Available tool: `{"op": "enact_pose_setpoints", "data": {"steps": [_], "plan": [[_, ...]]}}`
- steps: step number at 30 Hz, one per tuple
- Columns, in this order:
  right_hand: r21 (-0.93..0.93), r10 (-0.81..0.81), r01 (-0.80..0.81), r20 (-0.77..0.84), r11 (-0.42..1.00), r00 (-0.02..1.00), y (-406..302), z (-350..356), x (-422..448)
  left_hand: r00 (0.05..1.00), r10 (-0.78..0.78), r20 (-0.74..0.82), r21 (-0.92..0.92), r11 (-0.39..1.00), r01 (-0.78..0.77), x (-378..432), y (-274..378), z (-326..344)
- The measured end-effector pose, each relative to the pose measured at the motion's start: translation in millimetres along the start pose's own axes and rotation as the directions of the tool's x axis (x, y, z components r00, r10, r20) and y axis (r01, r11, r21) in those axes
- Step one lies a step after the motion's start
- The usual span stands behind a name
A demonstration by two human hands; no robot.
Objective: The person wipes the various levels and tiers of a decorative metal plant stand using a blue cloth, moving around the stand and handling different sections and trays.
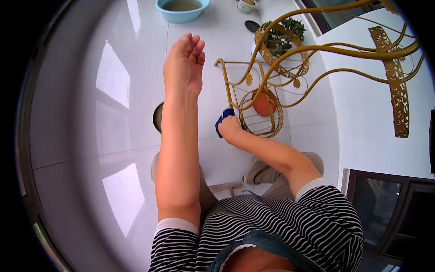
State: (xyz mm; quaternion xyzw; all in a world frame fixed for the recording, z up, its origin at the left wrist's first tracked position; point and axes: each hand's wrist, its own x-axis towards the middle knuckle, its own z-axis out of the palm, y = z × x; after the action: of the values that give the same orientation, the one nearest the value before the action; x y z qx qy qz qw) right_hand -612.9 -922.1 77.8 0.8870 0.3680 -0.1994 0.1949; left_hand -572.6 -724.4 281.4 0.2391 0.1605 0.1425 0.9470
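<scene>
My left hand is stretched out over the tiled floor, palm up with the fingers loosely curled, and nothing shows in it. My right hand grips a dark blue cloth at the lower end of a leg of the gold metal plant stand. The stand has curved tubes, ring-shaped holders with pierced bands and small flower ornaments. Beneath one of its rings lies a reddish-orange round object.
A light blue basin of murky water stands at the top. Near it are a small potted plant, a dark round dish and a leafy plant. A dark round thing is partly behind my left forearm. A white wall borders the right.
</scene>
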Motion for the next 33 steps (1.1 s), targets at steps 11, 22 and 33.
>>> {"op": "enact_pose_setpoints", "data": {"steps": [11,22,33], "plan": [[0.349,0.546,0.421,0.469,-0.837,0.695,-44,113,-21,0.999,0.039,-0.026,0.020,0.999,-0.038,-2,8,-3],[0.773,0.956,-0.633,0.205,-0.028,0.208,-28,115,32,0.999,0.014,-0.033,0.071,0.997,-0.012,-7,-2,4],[0.739,0.855,-0.654,0.436,-0.163,0.280,13,60,94,0.999,-0.046,-0.011,0.088,0.995,0.047,-11,-10,5]]}}
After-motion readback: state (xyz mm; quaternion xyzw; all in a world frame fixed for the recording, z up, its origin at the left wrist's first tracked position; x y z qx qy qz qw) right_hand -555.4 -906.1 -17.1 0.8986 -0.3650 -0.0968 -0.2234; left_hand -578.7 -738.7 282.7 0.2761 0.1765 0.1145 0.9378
